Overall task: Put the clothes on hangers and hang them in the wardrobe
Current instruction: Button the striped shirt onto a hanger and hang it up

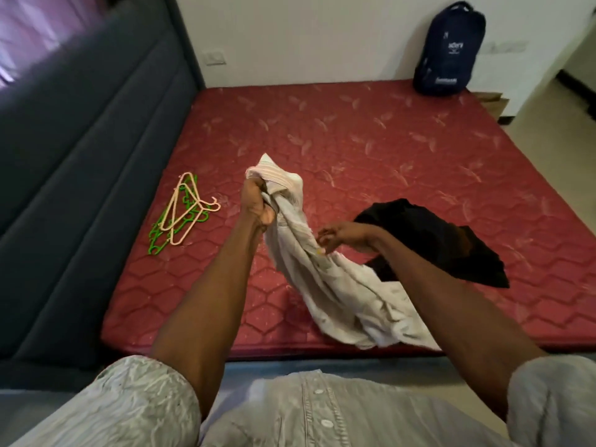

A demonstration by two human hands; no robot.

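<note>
A red quilted mattress [371,150] is filling mid-frame, a navy backpack [450,50] leaning at its upper-right corner. A crumpled cream shirt [338,285] is trailing toward lower centre beside a black garment [429,240]. Pink and green hangers [180,214] are lying centre-left. The left hand [256,204] is gripping the shirt's collar; the right hand [342,238] is pinching its fabric.

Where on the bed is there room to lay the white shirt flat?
Most room is the bare red mattress between the backpack and the black garment. It's crowded nearer: hangers on the left, the white shirt and black garment in front.
</note>
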